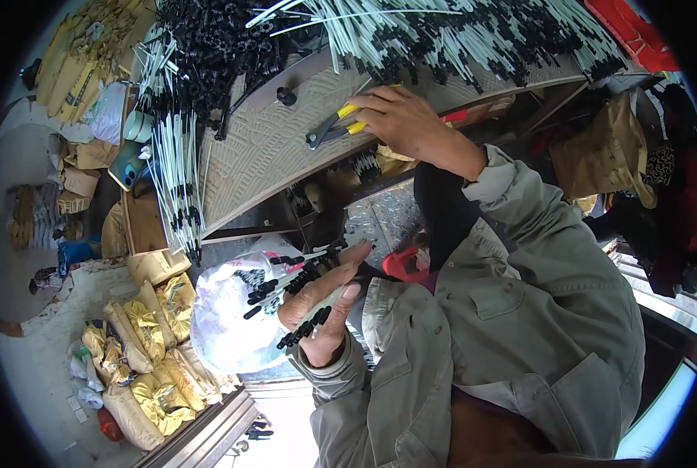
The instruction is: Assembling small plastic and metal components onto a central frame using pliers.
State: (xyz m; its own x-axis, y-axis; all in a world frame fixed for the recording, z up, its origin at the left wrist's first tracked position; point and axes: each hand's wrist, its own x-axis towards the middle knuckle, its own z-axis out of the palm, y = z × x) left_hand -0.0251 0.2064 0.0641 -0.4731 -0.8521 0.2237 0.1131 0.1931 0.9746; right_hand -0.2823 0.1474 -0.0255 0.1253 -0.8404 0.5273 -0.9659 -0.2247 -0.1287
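Note:
My left hand (321,300) is closed round a bundle of thin white rods with black ends (305,329). Their black tips stick out on both sides of the fingers, in front of a white plastic bag (231,320). At the edge of the table, my right hand (411,125) has its fingers on the yellow handles of a pair of pliers (331,131). The dark jaws of the pliers point left over the patterned tabletop (258,152). A small black round part (286,96) sits just beyond them.
Loose white rods with black ends (411,39) are heaped along the table's far side, beside a pile of black parts (223,43). More rods (178,171) lie at the table's left end, near a phone (127,165). Wrapped packets (141,343) fill a box at lower left.

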